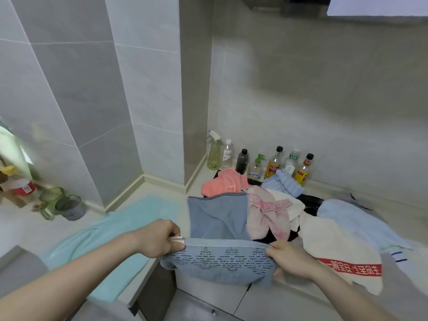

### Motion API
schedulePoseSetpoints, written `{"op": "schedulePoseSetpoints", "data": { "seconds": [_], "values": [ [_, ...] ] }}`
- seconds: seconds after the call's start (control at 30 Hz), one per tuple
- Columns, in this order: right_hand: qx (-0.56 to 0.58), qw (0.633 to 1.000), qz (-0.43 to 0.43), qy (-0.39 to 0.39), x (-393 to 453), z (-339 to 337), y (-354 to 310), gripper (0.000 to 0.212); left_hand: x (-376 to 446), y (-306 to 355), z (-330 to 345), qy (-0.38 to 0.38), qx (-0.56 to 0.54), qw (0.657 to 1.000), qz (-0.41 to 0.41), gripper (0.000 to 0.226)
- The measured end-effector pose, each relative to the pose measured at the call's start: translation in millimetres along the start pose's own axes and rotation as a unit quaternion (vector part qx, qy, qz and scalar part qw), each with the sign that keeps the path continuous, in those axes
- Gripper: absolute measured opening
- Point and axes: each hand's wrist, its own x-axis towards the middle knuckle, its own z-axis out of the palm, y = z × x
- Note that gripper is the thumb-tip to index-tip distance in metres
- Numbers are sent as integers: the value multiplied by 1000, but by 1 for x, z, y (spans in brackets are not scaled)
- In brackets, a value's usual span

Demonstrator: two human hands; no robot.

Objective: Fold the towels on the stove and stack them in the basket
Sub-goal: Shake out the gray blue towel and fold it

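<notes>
A grey-blue towel (217,218) with a dark diamond pattern lies stretched over the front of the stove (312,206). My left hand (159,237) pinches its near left corner and my right hand (289,256) grips its near right edge. Behind it lies a heap of towels: a coral one (222,184), a pink one (266,212), a ribbed light blue one (283,185), a white one with a red printed band (335,249) and a pale blue one (361,223). No basket is in view.
A mint-green towel (111,237) lies spread on the counter to the left. Several bottles (275,162) and a spray bottle (214,150) stand along the back wall. Green and grey cups (67,205) stand at the far left. Cabinet fronts (208,297) drop away below the counter edge.
</notes>
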Motion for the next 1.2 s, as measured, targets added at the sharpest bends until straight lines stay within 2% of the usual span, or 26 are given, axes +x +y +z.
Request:
{"op": "schedulePoseSetpoints", "data": {
  "seconds": [0.13,0.3,0.4,0.57,0.8,0.97,1.07,1.2],
  "values": [
    [35,999,7,-12,9,1,3,25,3,-5,1,-3,-15,1000,-17,33],
    [48,998,10,-24,18,-2,5,28,5,-10,3,-15,-38,999,-29,28],
    [54,998,4,-42,14,2,6,20,1,-10,8,-66,-67,995,-34,24],
    [63,989,45,-127,5,16,15,15,-8,-6,21,-173,-96,980,-34,25],
    [78,983,50,-156,6,28,22,22,-16,-5,23,-221,-95,969,-48,17],
    [88,975,67,-193,7,32,29,24,-19,-13,37,-232,-120,964,-56,22],
    [85,979,50,-180,7,31,35,19,-15,-16,49,-195,-149,968,-47,27],
    [104,993,-15,-56,18,14,37,20,3,-19,47,-64,-131,989,-21,30]
  ]
}}
